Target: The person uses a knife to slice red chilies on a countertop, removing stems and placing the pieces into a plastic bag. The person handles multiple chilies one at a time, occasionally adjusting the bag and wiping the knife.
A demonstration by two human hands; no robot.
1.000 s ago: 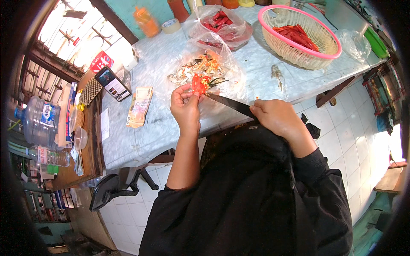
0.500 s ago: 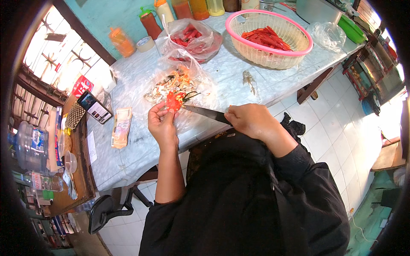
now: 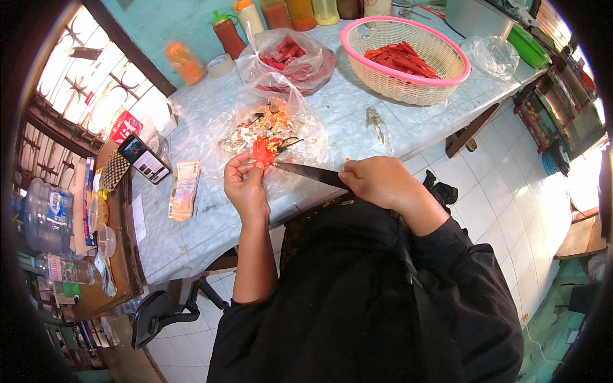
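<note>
My left hand [image 3: 246,187] pinches a split red chili [image 3: 263,150], its pale seeds showing and a dark green stem sticking out to the right. In my right hand [image 3: 377,182] is the handle of a knife [image 3: 311,173]; the blade points left, its tip by the chili's lower edge. Just beyond the chili, seeds and scraps [image 3: 258,124] lie on a clear plastic sheet or bag on the table. Behind them stands a clear plastic bag of red chilies [image 3: 287,54]. A white basket with a pink rim [image 3: 408,80] holds more red chilies [image 3: 402,59].
Sauce bottles [image 3: 228,37] line the wall behind the marble-patterned table [image 3: 211,233]. Banknotes [image 3: 184,190], a phone [image 3: 143,157] and a tape roll [image 3: 220,66] are at the left. A metal pot [image 3: 477,22] and a green basin [image 3: 529,46] stand at the far right.
The knife tip has dropped slightly, from the chili's middle to its lower edge. My left hand still pinches the chili, and the whole view has shifted a little.
</note>
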